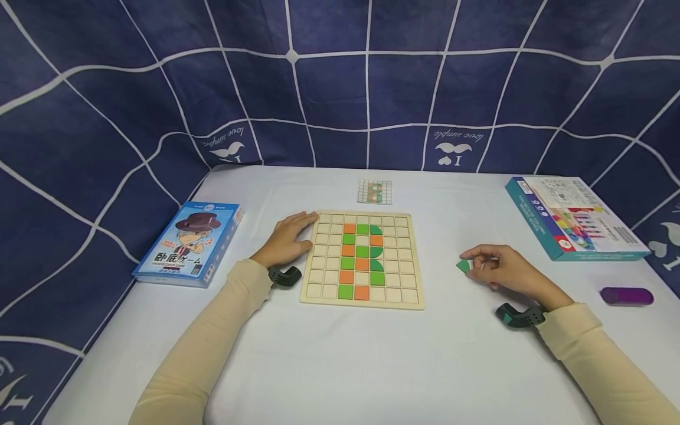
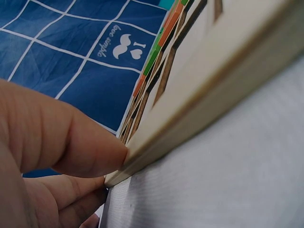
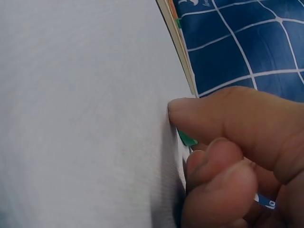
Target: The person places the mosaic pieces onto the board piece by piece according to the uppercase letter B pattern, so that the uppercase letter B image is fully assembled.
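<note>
A square wooden grid board (image 1: 397, 268) lies on the white table, its middle columns holding orange and green square tiles and several darker green curved pieces. At its upper left edge rests my left hand (image 1: 287, 239), with thumb and fingertips touching the rim; the left wrist view shows the thumb (image 2: 97, 152) against the board's side. To the right of the board, my right hand (image 1: 502, 270) pinches a small green piece (image 1: 463, 265) between thumb and fingers, low over the table. Most of that piece (image 3: 187, 138) is hidden by the fingers in the right wrist view.
Behind the board lies a small card (image 1: 375, 192) printed with a coloured grid pattern. A blue game box (image 1: 188, 243) is at the left. A teal and white box (image 1: 576, 215) and a purple oblong object (image 1: 627, 296) are at the right. Dark blue checked cloth (image 1: 340, 88) hangs around the table.
</note>
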`<state>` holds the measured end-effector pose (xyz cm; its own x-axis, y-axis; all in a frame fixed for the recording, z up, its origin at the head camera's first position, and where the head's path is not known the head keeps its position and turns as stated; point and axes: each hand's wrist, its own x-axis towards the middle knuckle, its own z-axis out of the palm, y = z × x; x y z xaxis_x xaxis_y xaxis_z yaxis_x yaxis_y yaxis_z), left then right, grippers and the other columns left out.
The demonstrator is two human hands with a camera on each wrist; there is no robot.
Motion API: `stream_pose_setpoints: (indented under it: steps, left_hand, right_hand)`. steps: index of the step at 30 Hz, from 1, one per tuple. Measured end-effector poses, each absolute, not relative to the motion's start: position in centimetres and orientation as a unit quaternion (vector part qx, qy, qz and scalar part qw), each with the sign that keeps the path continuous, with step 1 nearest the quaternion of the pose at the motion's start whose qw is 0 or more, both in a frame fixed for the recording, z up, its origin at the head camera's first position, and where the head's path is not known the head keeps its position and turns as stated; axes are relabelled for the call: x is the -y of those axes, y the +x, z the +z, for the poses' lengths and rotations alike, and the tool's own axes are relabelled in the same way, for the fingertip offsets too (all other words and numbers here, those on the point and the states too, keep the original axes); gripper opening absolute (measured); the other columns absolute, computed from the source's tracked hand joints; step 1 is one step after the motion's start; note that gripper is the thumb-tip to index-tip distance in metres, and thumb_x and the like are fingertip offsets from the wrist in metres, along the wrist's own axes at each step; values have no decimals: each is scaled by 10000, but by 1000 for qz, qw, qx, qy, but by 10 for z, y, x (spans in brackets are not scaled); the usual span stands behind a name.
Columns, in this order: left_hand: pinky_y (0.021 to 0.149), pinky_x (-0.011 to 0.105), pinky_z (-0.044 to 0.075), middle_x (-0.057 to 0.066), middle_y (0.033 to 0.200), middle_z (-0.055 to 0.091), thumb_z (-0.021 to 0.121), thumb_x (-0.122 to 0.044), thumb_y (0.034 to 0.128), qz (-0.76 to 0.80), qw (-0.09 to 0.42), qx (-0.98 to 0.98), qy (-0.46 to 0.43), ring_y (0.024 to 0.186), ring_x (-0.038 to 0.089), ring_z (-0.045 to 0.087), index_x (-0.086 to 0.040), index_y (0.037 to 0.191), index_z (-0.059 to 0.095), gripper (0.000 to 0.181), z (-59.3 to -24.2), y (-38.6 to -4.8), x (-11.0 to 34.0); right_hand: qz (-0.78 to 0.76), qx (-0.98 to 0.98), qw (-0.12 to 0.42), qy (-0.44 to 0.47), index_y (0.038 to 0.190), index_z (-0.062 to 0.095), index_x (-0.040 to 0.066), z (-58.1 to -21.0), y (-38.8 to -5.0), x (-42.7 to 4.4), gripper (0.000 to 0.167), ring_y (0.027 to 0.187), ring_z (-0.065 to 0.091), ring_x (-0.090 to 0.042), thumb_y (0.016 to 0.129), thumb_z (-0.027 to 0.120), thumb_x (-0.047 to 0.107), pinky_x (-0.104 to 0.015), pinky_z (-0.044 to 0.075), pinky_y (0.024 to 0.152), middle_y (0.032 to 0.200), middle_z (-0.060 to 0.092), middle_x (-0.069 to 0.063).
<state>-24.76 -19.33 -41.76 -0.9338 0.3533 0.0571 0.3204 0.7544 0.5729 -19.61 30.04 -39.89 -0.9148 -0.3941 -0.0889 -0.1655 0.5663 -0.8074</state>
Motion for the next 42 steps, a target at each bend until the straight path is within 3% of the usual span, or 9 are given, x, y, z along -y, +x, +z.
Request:
stream_pose_setpoints:
  steps: [6,11,19,25,32,36,42]
  left_hand:
    - [1320,564,133,159,1729,377,596,-134,937,301,29,-936,178,1633,373,248,6,1648,407,749,-418,-248,193]
    - [1321,561,132,156,1732,373,590,-142,940,299,31,-937,177,1636,369,241,3,1652,402,751,-418,-247,193]
    - [1318,560,139,159,1733,369,590,-144,946,302,31,-937,176,1637,373,237,2,1654,398,748,-417,-246,195]
    - [1315,561,145,159,1732,372,589,-142,947,303,31,-936,177,1637,372,238,4,1650,405,741,-417,-246,194]
    - [1314,558,148,160,1731,372,593,-142,945,302,30,-936,177,1635,374,240,7,1650,403,745,-416,-245,194]
    - [1316,555,145,159,1733,370,590,-143,946,301,30,-937,176,1636,371,238,4,1653,399,746,-416,-245,194]
    - [1321,552,135,158,1735,367,589,-146,951,303,32,-936,178,1639,370,233,-2,1656,396,745,-416,-246,194]
  right_hand:
    - [-434,-882,94,-160,1147,688,-97,-400,-193,-297,262,683,601,-64,921,799,-24,-232,584,584,936,655,-68]
    - [-441,-876,75,-182,1010,705,-89,-401,-193,-293,98,700,637,-66,935,765,-71,-209,597,624,893,714,-102]
    - [-391,-902,73,-169,1189,742,-92,-396,-191,-281,292,753,562,-84,928,811,18,-213,545,619,937,653,-62]
    - [-360,-915,59,-176,1135,773,-43,-396,-188,-277,246,714,548,-107,907,841,20,-229,519,572,946,674,-59]
    - [-364,-912,65,-179,1100,736,-2,-396,-189,-276,220,791,573,-131,911,844,29,-234,537,588,945,678,-50]
    - [-394,-896,89,-187,1130,729,-38,-396,-189,-277,195,833,612,-108,946,789,-10,-225,584,649,982,708,-73]
    - [-518,-811,154,-224,1210,644,-199,-394,-187,-271,227,844,708,-85,1012,650,-88,-268,654,757,992,753,-108]
